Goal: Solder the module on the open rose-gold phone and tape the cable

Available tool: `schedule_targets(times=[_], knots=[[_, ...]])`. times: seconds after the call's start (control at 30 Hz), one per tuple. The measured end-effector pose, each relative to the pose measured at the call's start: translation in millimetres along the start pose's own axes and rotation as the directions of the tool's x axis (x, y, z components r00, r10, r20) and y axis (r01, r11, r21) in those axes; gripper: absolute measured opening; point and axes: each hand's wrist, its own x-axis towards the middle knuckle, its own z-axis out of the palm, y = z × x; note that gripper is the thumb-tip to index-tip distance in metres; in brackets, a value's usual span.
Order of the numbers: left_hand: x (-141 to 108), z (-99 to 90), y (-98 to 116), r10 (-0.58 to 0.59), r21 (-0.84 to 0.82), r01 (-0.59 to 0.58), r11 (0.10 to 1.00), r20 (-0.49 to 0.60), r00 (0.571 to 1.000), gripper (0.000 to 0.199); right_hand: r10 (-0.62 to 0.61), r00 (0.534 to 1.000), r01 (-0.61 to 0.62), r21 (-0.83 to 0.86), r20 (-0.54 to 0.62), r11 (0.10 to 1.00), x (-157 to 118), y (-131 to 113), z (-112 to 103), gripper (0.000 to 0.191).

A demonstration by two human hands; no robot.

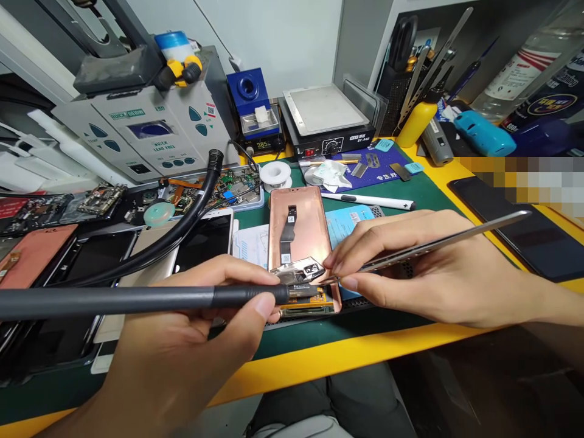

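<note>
My left hand is closed around a long dark grey rod-shaped tool, pinched between thumb and fingers near its end. That end lies over the lower edge of a copper-backed phone screen. A black flex cable runs down the copper. Near the bottom, a piece of silvery foil stands lifted beside the left fingertips, above an orange flex circuit. In a pinch, my right hand holds a slim metal pry tool with small holes along it. Its tip is at the screen's lower part, by the foil.
Behind stand a grey hot-air station with a black hose, a blue soldering stand and a heating plate. Phones lie at left; another phone lies at right. A solder spool and white pen-shaped tool sit nearby.
</note>
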Motion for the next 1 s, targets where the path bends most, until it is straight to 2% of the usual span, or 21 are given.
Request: schedule_targets(times=[0.13,0.4,0.8,1.0], knots=[[-1,0.1,2,-0.031,-0.016,0.031,0.999,-0.008,0.999,0.008,0.009,1.0,-0.009,0.008,-0.005,1.0,0,1,0,0.007],[-8,6.3,23,-0.071,-0.035,0.069,0.997,-0.056,0.996,0.016,0.01,1.0,-0.01,0.013,-0.014,1.0,1,1,1,0.007],[-7,6.6,22,-0.141,-0.024,0.14,0.99,-0.082,0.987,0.012,0.025,0.999,-0.027,0.065,0.024,0.998,0,0,1,0.007],[-8,9.1,28,-0.252,-0.093,0.245,0.965,-0.071,0.965,0.011,-0.015,0.999,0.013,0.076,0.036,0.997,1,2,2,0.009]])
